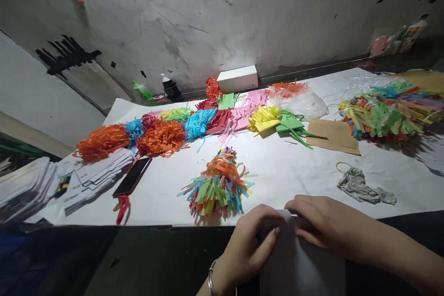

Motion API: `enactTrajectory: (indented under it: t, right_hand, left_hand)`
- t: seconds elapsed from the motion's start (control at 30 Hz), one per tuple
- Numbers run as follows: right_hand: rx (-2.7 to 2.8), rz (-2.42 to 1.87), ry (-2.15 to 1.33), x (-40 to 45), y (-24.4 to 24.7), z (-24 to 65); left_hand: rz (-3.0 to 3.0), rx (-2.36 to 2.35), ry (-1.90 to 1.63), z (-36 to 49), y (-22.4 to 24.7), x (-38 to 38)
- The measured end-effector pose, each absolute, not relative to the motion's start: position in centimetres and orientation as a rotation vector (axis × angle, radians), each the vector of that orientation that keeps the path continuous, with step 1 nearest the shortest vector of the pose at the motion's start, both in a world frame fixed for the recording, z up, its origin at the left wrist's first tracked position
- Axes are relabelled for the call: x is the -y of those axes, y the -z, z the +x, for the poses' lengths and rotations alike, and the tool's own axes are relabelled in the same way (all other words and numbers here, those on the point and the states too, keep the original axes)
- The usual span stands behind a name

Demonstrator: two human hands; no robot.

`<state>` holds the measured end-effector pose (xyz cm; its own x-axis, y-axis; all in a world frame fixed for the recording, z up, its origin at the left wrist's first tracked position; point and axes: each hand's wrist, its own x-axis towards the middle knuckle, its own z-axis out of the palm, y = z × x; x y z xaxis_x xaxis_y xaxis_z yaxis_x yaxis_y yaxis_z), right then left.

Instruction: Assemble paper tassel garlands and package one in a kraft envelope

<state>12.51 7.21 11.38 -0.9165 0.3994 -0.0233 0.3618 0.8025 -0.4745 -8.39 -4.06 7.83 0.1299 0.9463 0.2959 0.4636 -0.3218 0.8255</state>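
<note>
A sheet of white paper (301, 268) hangs at the table's front edge, its lower part running out of view. My left hand (255, 238) pinches the sheet's top edge between thumb and fingers; a silver bangle circles that wrist. On the other side of the same edge, my right hand (319, 222) grips the paper, fingers curled over it. Just beyond my left hand stands a cone-shaped bundle of multicoloured paper fringe (220, 185). Nearer my right hand lies a crumpled grey cloth (362, 187) beside a thin ring.
Orange paper fringe (161, 138), blue fringe (200, 122) and yellow fringe (265, 118) line the back of the white-covered table. A phone (132, 176) and stacked white papers (99, 178) are at left. A brown paper piece (333, 135) and a large fringe bundle (388, 113) lie right.
</note>
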Motion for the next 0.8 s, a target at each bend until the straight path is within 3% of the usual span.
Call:
enactTrajectory:
  t: [0.53,0.8]
  right_hand:
    - [2.902,-0.578,-1.000,-9.0,-12.2,12.7]
    - [2.949,-0.624,-0.918,-9.2,-12.0,12.2]
  left_hand:
    - [1.780,-1.352,-1.059,-8.3,-8.1,3.4]
    - [1.728,-1.336,-1.080,-8.2,-7.8,3.2]
